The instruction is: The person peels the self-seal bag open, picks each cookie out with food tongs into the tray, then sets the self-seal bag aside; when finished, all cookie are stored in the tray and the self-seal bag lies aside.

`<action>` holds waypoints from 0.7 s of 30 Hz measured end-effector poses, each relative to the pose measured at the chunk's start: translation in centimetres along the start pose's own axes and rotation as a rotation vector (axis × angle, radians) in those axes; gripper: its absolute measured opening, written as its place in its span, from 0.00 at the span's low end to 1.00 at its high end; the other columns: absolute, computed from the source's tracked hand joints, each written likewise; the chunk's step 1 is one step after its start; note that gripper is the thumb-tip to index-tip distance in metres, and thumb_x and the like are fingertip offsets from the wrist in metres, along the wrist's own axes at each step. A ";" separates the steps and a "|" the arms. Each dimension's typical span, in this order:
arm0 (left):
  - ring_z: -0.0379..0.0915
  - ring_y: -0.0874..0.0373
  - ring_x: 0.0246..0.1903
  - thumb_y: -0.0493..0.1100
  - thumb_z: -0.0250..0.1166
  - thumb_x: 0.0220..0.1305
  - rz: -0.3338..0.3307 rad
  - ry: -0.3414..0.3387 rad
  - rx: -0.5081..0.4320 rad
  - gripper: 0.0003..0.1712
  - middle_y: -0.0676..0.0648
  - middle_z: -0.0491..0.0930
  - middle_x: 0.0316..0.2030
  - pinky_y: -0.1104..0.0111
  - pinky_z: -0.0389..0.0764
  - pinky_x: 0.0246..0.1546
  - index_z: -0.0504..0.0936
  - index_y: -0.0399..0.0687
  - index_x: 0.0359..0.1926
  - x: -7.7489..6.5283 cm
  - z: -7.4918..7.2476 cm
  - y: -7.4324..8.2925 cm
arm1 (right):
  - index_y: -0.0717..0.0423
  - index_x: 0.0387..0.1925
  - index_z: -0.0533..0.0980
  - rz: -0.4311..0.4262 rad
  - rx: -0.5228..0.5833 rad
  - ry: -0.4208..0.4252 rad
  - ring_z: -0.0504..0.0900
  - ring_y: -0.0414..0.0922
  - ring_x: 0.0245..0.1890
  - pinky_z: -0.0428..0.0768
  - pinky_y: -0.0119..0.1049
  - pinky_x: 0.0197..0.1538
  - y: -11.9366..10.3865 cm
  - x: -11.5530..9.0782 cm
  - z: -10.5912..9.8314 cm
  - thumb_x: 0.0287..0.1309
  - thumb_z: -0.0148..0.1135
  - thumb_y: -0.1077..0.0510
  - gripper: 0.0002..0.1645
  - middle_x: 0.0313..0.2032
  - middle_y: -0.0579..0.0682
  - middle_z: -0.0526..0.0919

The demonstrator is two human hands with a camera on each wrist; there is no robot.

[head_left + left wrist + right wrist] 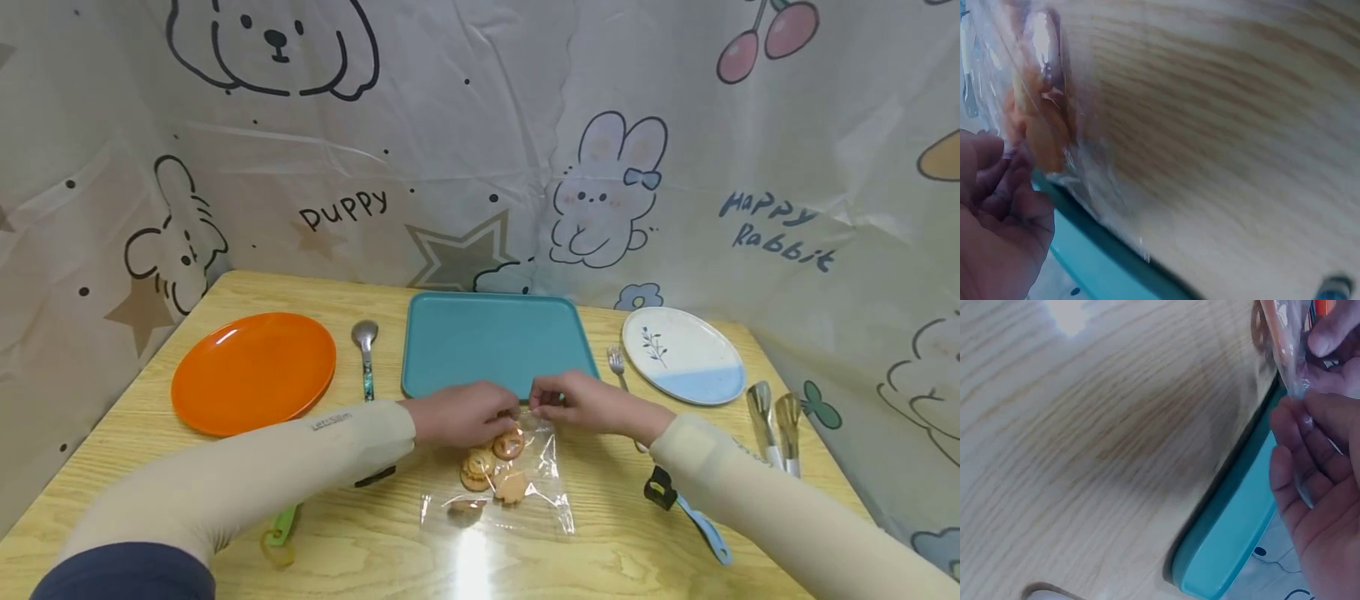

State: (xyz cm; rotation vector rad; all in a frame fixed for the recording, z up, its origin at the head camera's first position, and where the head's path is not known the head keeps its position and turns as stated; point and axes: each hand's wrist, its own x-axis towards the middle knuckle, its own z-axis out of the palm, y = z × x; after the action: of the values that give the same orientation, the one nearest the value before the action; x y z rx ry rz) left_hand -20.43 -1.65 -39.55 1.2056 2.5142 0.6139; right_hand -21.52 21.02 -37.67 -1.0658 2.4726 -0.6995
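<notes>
Cartoon-printed cloth (465, 125) hangs behind a pale wooden desk (615, 550), where a clear plastic bag (542, 475) of biscuits (510, 483) lies just on the near side of a teal tray (495, 337). Both hands are at the bag's upper end: the left hand (463, 413) has its grip pinched on the film there, and the right hand (588, 402) has its grip pinched on the same edge, just beside it. Judging by this, the work is at an early stage: the bag is held, but whether its mouth is sealed or parted cannot be told. Every biscuit that shows lies inside the film, and none is visible on the tray, the orange plate (253, 371) to the left or the white-and-blue plate (682, 354) to the right, so getting them out looks not yet begun.
</notes>
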 end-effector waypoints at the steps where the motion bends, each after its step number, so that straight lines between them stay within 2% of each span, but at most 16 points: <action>1: 0.70 0.66 0.31 0.43 0.53 0.73 0.001 0.005 -0.043 0.10 0.55 0.77 0.31 0.74 0.75 0.35 0.80 0.47 0.41 0.2 0.0 0.0 | 0.55 0.37 0.78 -0.012 -0.009 0.013 0.80 0.37 0.33 0.80 0.30 0.38 0.0 0.0 0.0 0.64 0.59 0.60 0.03 0.33 0.50 0.85; 5: 0.67 0.65 0.26 0.38 0.53 0.71 0.003 0.031 -0.136 0.10 0.54 0.74 0.25 0.75 0.72 0.31 0.80 0.43 0.35 0.8 0.2 -0.4 | 0.51 0.36 0.80 -0.067 -0.134 0.072 0.80 0.35 0.35 0.81 0.28 0.41 -0.1 -0.1 0.3 0.63 0.61 0.59 0.02 0.35 0.44 0.84; 11: 0.67 0.65 0.27 0.36 0.53 0.71 0.019 0.031 -0.145 0.11 0.52 0.74 0.24 0.75 0.73 0.32 0.79 0.42 0.33 1.0 0.2 -0.9 | 0.47 0.35 0.81 -0.199 -0.373 0.167 0.78 0.32 0.34 0.80 0.25 0.39 -0.2 -0.2 0.5 0.61 0.64 0.59 0.03 0.33 0.38 0.80; 15: 0.68 0.65 0.28 0.37 0.53 0.72 0.004 0.011 -0.157 0.11 0.49 0.79 0.28 0.75 0.74 0.33 0.79 0.42 0.33 1.0 -0.1 -0.9 | 0.47 0.36 0.81 -0.237 -0.412 0.195 0.77 0.32 0.35 0.79 0.24 0.40 -0.2 -0.5 0.5 0.62 0.63 0.59 0.03 0.34 0.38 0.79; 21: 0.72 0.65 0.29 0.37 0.52 0.73 -0.013 -0.015 -0.187 0.11 0.47 0.82 0.32 0.76 0.76 0.32 0.79 0.43 0.34 1.0 -0.3 -0.8 | 0.46 0.36 0.80 -0.270 -0.408 0.232 0.76 0.32 0.37 0.79 0.26 0.41 -0.1 -0.9 0.6 0.64 0.61 0.58 0.03 0.35 0.38 0.79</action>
State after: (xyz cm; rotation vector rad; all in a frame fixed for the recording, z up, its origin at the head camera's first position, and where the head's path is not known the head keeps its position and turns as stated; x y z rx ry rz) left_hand -21.67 -1.37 -39.75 1.1208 2.3890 0.8123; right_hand -20.56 21.46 -38.04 -1.5688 2.7754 -0.4152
